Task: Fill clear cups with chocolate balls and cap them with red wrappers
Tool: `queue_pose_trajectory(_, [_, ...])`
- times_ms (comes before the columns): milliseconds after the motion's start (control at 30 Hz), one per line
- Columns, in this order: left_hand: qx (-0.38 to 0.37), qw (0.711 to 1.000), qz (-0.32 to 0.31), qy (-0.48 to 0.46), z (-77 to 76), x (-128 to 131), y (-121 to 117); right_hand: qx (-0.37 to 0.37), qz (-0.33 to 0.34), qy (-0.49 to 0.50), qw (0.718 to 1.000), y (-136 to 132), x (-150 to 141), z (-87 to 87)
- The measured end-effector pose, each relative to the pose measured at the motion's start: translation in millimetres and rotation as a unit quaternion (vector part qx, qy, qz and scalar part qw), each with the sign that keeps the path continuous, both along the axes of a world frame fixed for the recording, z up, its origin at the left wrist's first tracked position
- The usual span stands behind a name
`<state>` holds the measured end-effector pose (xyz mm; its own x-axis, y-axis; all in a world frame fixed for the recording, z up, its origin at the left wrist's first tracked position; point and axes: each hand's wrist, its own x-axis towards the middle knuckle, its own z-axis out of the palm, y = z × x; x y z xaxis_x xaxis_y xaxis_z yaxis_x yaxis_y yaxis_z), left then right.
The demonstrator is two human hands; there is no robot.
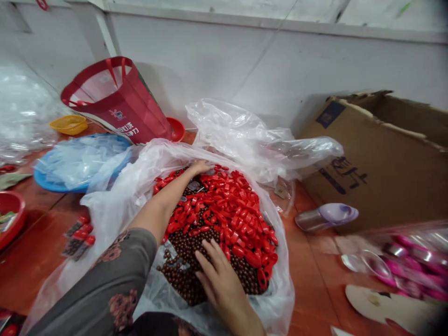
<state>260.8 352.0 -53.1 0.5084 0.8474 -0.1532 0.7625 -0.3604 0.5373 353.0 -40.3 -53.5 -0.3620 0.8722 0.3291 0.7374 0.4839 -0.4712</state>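
A large clear plastic bag (140,163) lies spread open on the floor, holding brown beads (191,238) and glossy red plastic pieces (241,205) with ring-like ends. My left hand (202,166) reaches across to the far side of the pile, its blurred fingers stretched out beside the red pieces. A small clear item with a dark label (193,185) lies near the left forearm. Close to me, my right hand (222,275) hovers at or just touches the beads, fingers spread, nothing visible in its grasp.
A red tote bag (129,102) leans by the wall, near a blue basin (56,175) of clear bags. Small packets (80,235) lie left. At right are a tumbler (325,217), a cardboard box (367,172), pink items (413,270) and a pale slipper-shaped object (381,303).
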Motion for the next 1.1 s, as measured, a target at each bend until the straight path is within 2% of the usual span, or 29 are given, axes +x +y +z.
queue_pose_trajectory(67, [-0.04,0.999,-0.021,-0.029,-8.1,14.8,14.7,-0.003,-0.002,0.031,0.999,-10.9,0.0,-10.3])
queue_pose_trajectory(167, [-0.114,0.988,-0.085,-0.057,-15.2,28.9,27.9,-0.022,-0.005,0.057,0.998,-16.4,-3.3,-19.6])
queue_pose_trajectory(300, [-0.183,0.969,-0.154,-0.069,-12.1,29.5,20.6,-0.049,-0.003,0.046,0.998,-10.1,-8.7,-22.0])
queue_pose_trajectory(400, [-0.217,0.957,-0.181,-0.064,-0.6,13.7,-3.3,-0.048,-0.003,0.032,0.998,-5.8,-10.9,-24.0])
queue_pose_trajectory(533, [-0.234,0.945,-0.226,-0.041,19.5,-25.6,-52.8,-0.03,0.0,0.021,0.999,-6.6,-12.8,-30.2])
queue_pose_trajectory(600, [-0.177,0.947,-0.268,-0.012,28.4,-50.3,-82.7,-0.024,0.003,0.009,1.0,-8.3,-14.5,-33.1])
queue_pose_trajectory(667, [-0.07,0.955,-0.288,0.019,36.0,-76.2,-113.9,-0.026,0.002,-0.007,1.0,-9.8,-17.2,-35.4])
queue_pose_trajectory(733, [0.03,0.962,-0.27,0.028,42.6,-101.1,-144.3,-0.029,-0.001,-0.024,0.999,-10.8,-20.5,-37.2])
queue_pose_trajectory(800, [0.09,0.97,-0.227,0.005,48.5,-123.0,-172.9,-0.03,-0.006,-0.039,0.999,-11.1,-23.6,-38.9])
queue_pose_trajectory(900, [0.136,0.982,-0.11,-0.069,54.1,-146.1,-214.7,-0.039,-0.028,-0.048,0.998,-10.8,-25.3,-42.0])
queue_pose_trajectory(1000, [0.114,0.978,0.028,-0.175,50.0,-153.6,-260.3,-0.05,-0.08,-0.038,0.995,-10.9,-22.1,-44.0])
queue_pose_trajectory(1100, [-0.011,0.952,0.1,-0.29,32.4,-147.5,-306.2,-0.044,-0.124,-0.013,0.991,-12.6,-14.9,-41.0])
